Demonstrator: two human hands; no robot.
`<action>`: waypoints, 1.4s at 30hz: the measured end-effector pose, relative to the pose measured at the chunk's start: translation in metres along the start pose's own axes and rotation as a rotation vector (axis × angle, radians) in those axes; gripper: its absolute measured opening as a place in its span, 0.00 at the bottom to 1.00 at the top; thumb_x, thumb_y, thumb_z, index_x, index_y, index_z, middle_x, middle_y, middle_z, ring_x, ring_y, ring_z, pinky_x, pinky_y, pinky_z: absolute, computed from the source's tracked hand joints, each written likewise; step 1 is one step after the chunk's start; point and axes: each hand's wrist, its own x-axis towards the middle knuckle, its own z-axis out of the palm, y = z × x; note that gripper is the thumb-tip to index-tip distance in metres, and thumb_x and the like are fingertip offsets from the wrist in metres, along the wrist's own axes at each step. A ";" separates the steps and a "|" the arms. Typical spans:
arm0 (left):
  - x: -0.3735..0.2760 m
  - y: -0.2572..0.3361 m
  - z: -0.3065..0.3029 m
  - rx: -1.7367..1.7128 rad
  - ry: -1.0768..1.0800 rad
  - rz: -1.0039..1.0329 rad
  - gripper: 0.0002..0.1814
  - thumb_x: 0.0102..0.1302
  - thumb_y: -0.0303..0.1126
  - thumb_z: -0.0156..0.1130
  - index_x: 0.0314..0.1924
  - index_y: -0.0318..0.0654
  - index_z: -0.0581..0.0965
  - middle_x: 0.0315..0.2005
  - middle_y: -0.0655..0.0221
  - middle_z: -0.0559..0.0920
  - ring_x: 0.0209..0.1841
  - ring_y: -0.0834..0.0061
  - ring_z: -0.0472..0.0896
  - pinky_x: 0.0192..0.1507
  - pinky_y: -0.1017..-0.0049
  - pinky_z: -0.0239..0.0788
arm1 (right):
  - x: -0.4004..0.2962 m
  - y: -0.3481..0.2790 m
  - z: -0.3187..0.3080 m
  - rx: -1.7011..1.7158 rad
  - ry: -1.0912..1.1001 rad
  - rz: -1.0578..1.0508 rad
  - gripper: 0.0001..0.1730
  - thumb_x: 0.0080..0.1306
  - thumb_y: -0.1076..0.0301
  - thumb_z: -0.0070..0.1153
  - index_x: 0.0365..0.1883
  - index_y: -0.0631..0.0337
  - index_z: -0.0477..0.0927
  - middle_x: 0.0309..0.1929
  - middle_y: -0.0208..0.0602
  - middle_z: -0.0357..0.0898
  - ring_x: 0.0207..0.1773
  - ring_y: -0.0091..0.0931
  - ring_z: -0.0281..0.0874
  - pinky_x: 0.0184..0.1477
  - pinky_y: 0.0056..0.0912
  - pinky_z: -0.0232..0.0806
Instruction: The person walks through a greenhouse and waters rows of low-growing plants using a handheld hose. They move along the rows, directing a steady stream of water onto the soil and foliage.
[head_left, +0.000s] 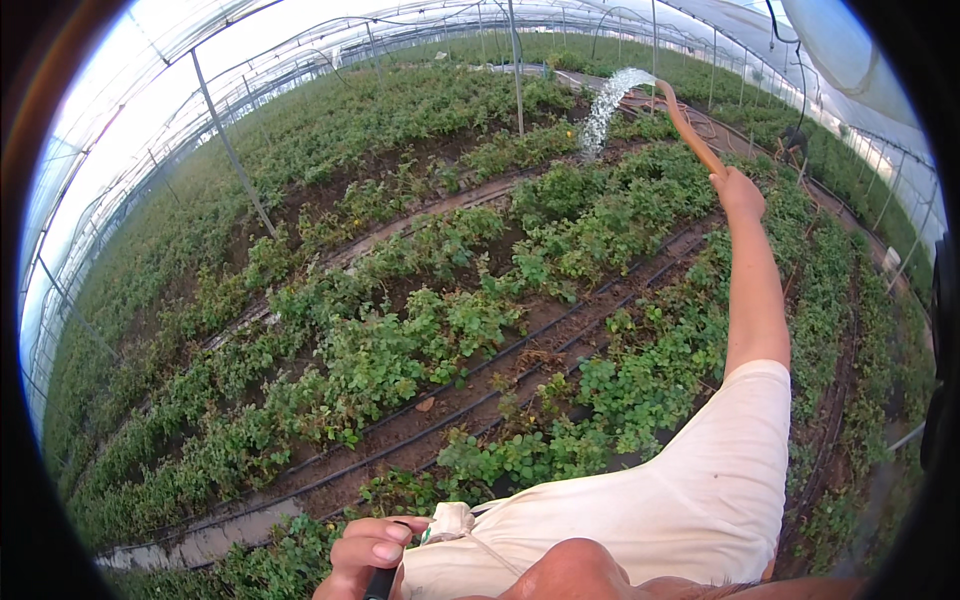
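Note:
My right arm is stretched far out, and my right hand (739, 193) grips an orange-brown hose (690, 135) near its outlet end. A thick arc of water (604, 109) leaves the hose and falls between the planted rows (555, 191). Low in the picture, close to my body, my left hand (367, 551) holds a slim black object (382, 581); most of it is hidden by the fingers and the picture's edge. Beside those fingers a whitish cloth bundle with a cord (450, 521) lies against my pale shirt (645, 510).
Leafy green bushes (390, 345) grow in rows, with black drip lines (480, 401) on brown soil between them. Water stands in a furrow (225, 532). Metal posts (232, 146) hold up the greenhouse's plastic cover (847, 60). More orange hose (701, 124) lies along a path.

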 end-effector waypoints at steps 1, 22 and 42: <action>0.000 -0.001 0.001 0.016 0.004 -0.007 0.23 0.70 0.54 0.54 0.52 0.43 0.74 0.49 0.62 0.76 0.54 0.59 0.78 0.57 0.44 0.70 | 0.000 -0.003 0.003 -0.008 -0.012 0.001 0.23 0.71 0.41 0.49 0.51 0.48 0.77 0.43 0.35 0.84 0.46 0.37 0.83 0.46 0.49 0.74; -0.011 0.014 -0.007 0.051 0.041 -0.045 0.21 0.69 0.49 0.58 0.53 0.43 0.74 0.49 0.63 0.76 0.56 0.63 0.77 0.56 0.43 0.71 | -0.032 -0.053 0.054 -0.022 -0.209 -0.055 0.23 0.72 0.43 0.50 0.52 0.50 0.77 0.39 0.34 0.83 0.41 0.34 0.84 0.42 0.45 0.75; -0.028 0.016 -0.030 0.066 0.034 0.019 0.23 0.68 0.50 0.59 0.57 0.44 0.73 0.53 0.62 0.75 0.59 0.59 0.75 0.59 0.42 0.68 | -0.057 -0.084 0.076 -0.016 -0.284 -0.099 0.23 0.73 0.43 0.48 0.50 0.51 0.77 0.35 0.33 0.82 0.36 0.32 0.83 0.36 0.42 0.75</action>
